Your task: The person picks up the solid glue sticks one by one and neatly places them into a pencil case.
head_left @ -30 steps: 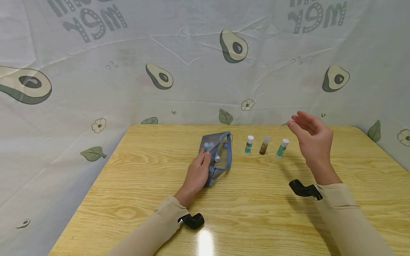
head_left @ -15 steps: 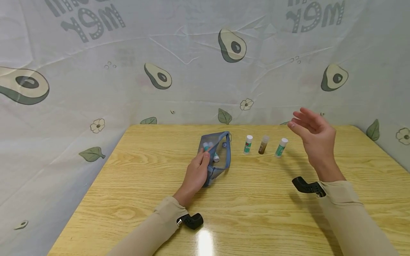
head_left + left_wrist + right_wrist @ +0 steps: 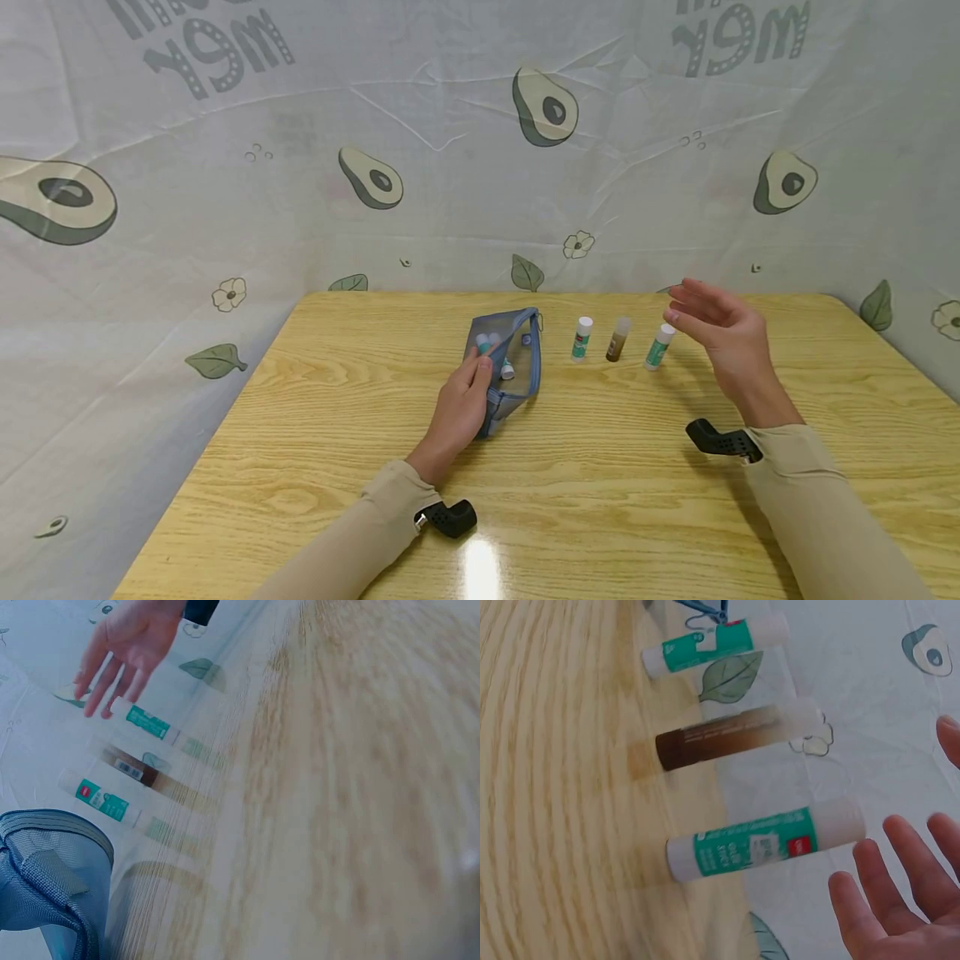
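My left hand (image 3: 463, 396) grips the near side of a blue mesh zip pouch (image 3: 536, 367), its mouth open to the right. Inside the pouch lie white-and-green glue sticks (image 3: 507, 369), partly seen through the mesh. To the right, three sticks stand upright in a row: a green-labelled glue stick (image 3: 582, 339), a brown tube with a clear cap (image 3: 618, 340), and another green-labelled glue stick (image 3: 761, 844). My right hand (image 3: 723, 346), fingers relaxed and holding nothing, hovers just right of that last stick, its fingertips near the white cap in the right wrist view.
The wooden table (image 3: 337, 375) reaches back to a pale cloth (image 3: 465, 208) printed with avocados and leaves. A black wrist camera (image 3: 453, 518) sits at the left cuff, another black camera (image 3: 716, 439) at the right cuff.
My right hand first lifted slightly and spread, then came down and left toward the nearest glue stick. My left hand and the pouch stay in place.
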A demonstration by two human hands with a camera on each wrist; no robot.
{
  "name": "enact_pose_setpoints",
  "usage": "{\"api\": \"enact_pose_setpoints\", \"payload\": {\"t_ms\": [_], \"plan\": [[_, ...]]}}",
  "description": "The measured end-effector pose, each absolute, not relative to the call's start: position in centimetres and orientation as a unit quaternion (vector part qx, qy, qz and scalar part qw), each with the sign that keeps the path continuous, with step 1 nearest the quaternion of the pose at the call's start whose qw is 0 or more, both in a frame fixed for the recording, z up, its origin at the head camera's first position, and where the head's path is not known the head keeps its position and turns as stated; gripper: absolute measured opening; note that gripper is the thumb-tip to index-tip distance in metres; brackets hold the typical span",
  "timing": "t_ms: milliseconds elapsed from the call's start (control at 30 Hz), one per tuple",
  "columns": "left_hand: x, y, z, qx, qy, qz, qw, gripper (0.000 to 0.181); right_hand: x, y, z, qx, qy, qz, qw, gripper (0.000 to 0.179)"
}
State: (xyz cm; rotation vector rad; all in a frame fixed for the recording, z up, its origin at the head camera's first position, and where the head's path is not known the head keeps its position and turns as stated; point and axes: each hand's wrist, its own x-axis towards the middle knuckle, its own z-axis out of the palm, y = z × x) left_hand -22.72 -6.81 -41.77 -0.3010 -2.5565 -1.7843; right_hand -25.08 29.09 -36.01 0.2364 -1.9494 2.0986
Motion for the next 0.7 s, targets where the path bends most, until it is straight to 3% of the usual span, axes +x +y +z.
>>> {"api": "enact_pose_setpoints", "payload": {"t_ms": [700], "plan": [[-22.7, -6.8, -41.7, -0.094, -0.814, -0.573, 0.001, 0.050, -25.7, 30.8, -38.5, 0.069, -0.756, 0.650, 0.001, 0.038]]}}
